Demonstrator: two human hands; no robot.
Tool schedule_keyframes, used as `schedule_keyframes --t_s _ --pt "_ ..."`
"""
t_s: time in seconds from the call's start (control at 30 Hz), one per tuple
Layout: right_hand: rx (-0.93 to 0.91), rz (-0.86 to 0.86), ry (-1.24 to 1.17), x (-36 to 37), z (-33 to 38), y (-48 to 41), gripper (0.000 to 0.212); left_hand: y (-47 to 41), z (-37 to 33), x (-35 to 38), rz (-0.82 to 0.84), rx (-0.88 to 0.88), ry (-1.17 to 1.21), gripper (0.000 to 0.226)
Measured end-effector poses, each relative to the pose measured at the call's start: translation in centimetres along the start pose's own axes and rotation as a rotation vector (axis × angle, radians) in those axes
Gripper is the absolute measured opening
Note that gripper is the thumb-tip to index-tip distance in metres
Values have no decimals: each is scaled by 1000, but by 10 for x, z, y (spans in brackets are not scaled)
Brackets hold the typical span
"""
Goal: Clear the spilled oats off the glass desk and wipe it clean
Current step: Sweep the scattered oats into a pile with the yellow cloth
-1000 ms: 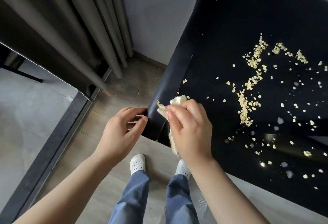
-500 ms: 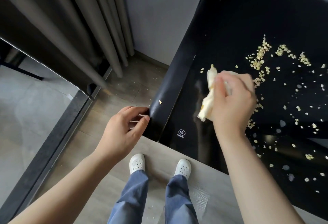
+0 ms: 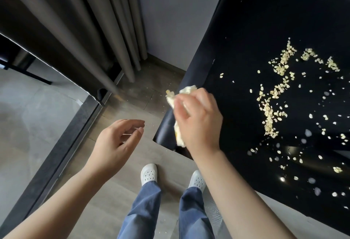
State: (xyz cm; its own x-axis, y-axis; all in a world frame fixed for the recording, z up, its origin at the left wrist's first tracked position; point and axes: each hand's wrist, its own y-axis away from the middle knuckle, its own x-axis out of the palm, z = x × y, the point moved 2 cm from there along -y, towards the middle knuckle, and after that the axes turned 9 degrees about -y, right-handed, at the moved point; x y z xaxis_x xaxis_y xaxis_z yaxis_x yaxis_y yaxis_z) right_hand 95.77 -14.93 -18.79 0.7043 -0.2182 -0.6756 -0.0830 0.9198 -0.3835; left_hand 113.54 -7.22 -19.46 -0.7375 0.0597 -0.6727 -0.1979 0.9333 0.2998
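Observation:
The black glass desk (image 3: 246, 30) fills the right of the view. Pale oats (image 3: 270, 113) lie on it in a ragged line and scattered flakes toward the right. My right hand (image 3: 198, 123) grips a crumpled pale yellow cloth (image 3: 171, 97) at the desk's near left corner; the cloth sticks out above and below my fingers. My left hand (image 3: 117, 142) hovers just left of that corner, off the desk, fingers loosely curved and holding nothing.
Grey curtains (image 3: 106, 30) hang at the upper left beside a wall. A dark floor track (image 3: 62, 147) runs diagonally across the grey floor. My legs and white shoes (image 3: 149, 174) stand below the desk corner. A few oat crumbs dot the floor.
My right hand swept the cloth from mid-desk back to the near left corner. My left hand let go of the desk edge and now hangs beside it.

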Motion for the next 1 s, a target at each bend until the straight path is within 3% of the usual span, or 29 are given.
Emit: schedule_keyframes --t_s 0.17,0.27,0.57,0.7,0.87,1.0 --pt "252 -230 138 -39 -51 -22 13 -2 -7 1 -9 15 6 17" --pt "345 -227 168 -65 -75 -26 19 -6 -17 4 -15 54 7 18" --pt "54 9 -7 -41 -23 25 11 -23 -50 24 -59 144 14 25" --pt "66 -30 43 -40 -38 13 13 -24 -56 27 -56 164 3 25" --pt "221 -133 50 -70 -78 -27 12 -21 -59 29 -68 157 3 25" --pt "89 -93 -87 -62 -50 -38 13 -19 -59 31 -79 149 7 25"
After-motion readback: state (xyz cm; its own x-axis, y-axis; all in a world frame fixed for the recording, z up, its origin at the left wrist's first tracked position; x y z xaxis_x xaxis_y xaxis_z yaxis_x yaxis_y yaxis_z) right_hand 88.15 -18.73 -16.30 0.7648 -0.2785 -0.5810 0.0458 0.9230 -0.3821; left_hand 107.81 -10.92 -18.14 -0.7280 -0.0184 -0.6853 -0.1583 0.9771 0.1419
